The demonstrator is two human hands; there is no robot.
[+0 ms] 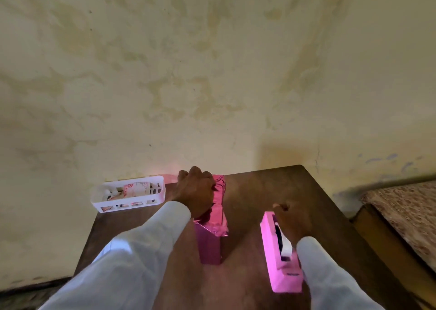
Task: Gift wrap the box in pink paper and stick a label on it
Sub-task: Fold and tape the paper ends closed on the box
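Observation:
A box (pixel 210 243) partly covered in shiny pink paper (pixel 219 206) stands on the brown table (pixel 254 191). My left hand (pixel 195 189) lies on top of the box with curled fingers that grip the crumpled paper at its far end. My right hand (pixel 292 220) is blurred and sits at the pink tape dispenser (pixel 280 255), over its tape roll. Whether its fingers hold the tape end is unclear.
A white slotted basket (pixel 128 195) with floral paper pieces inside stands at the table's back left, against the stained wall. A bed with a patterned cover (pixel 405 215) lies to the right of the table. The table's left and right edges are close.

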